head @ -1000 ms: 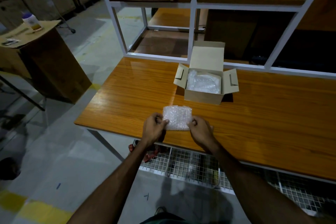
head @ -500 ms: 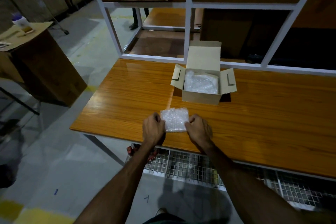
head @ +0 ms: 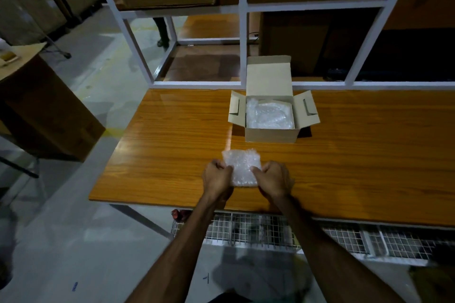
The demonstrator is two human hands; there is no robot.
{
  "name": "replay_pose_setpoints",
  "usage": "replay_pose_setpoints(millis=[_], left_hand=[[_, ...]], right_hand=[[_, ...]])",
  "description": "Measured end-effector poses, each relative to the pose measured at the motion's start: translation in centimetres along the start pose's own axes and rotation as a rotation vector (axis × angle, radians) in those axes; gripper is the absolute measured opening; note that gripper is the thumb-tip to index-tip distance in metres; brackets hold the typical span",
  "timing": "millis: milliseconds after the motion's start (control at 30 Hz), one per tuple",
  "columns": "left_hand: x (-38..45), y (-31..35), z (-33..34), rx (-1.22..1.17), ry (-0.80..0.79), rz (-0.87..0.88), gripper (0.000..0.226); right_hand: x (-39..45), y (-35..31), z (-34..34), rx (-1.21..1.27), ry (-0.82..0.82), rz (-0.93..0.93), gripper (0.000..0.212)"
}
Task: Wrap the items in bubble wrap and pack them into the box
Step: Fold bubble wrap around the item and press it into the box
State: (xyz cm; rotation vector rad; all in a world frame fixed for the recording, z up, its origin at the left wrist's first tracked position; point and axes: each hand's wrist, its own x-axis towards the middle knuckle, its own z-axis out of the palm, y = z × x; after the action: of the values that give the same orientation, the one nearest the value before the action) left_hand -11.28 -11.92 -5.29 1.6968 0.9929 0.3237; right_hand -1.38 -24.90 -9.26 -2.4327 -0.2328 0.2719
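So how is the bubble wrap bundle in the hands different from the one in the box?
The held bundle lies on the table, gripped by the left hand and right hand; the packed bundle sits inside the open box, untouched. The held one looks smaller. Both are whitish bubble wrap.

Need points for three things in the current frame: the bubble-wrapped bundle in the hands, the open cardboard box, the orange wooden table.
Bubble-wrapped bundle (head: 242,167), head view, on its upper middle between the two hands.
Open cardboard box (head: 270,136), head view, on its front wall.
Orange wooden table (head: 369,155), head view, on bare tabletop right of the box.
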Motion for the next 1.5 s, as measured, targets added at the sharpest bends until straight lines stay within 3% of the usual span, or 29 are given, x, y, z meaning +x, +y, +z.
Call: replay_pose_setpoints(millis=[100,200,300,367,467,567,667,767,900,1000,1133,1200,1367,1500], left_hand=[[-0.5,1.7,-1.0,-0.315,-0.167,0.047,0.012],[-0.6,3.9,-1.6,-0.506,-0.360,-0.077,0.016],[0.5,5.1,-1.0,-0.521,-0.410,-0.069,0.018],[1.1,5.5,0.2,-0.467,-0.370,-0.002,0.021],[2.1,6.3,2.5,-0.336,-0.253,0.232,0.020],[3.9,8.0,4.9,-0.261,-0.131,0.361,0.016],[6.0,10.1,6.7,-0.191,-0.080,0.442,0.004],[8.9,12.1,7.8,-0.029,-0.058,0.420,0.019],[12.8,13.4,8.1,0.311,-0.058,0.455,0.030],[13.5,14.4,8.3,0.575,-0.143,0.395,0.041],[13.0,14.8,9.0,1.015,-0.200,0.443,0.054],[12.7,14.9,9.2,1.188,-0.168,0.482,0.055],[13.2,15.2,9.9,1.372,-0.160,0.711,0.043],[14.1,13.8,10.2,1.405,-0.291,0.693,0.068]], right_hand=[[-0.3,-0.4,-1.7,0.373,-0.097,0.124,0.026],[-0.7,-1.1,-4.7,0.856,-0.228,0.265,0.042],[-0.9,-1.0,-6.9,1.050,-0.220,0.227,0.046],[-0.4,-0.7,-7.7,0.986,-0.129,0.095,0.035],[1.7,-0.2,-8.7,0.801,-0.019,-0.110,0.012],[5.0,-1.2,-10.6,0.771,0.015,-0.154,0.008],[8.7,-2.2,-11.9,0.770,0.000,-0.158,0.021],[12.9,-2.9,-12.6,0.629,-0.062,-0.197,0.035],[18.3,-3.5,-13.1,0.267,-0.177,-0.313,0.051],[20.2,-3.7,-12.8,-0.107,-0.219,-0.418,0.049],[20.7,-4.1,-12.6,-0.396,-0.195,-0.544,0.028],[20.9,-4.2,-12.6,-0.506,-0.211,-0.567,0.036],[21.9,-3.8,-13.1,-0.651,-0.344,-0.654,0.054],[21.5,-3.0,-12.2,-0.699,-0.433,-0.659,0.068]])
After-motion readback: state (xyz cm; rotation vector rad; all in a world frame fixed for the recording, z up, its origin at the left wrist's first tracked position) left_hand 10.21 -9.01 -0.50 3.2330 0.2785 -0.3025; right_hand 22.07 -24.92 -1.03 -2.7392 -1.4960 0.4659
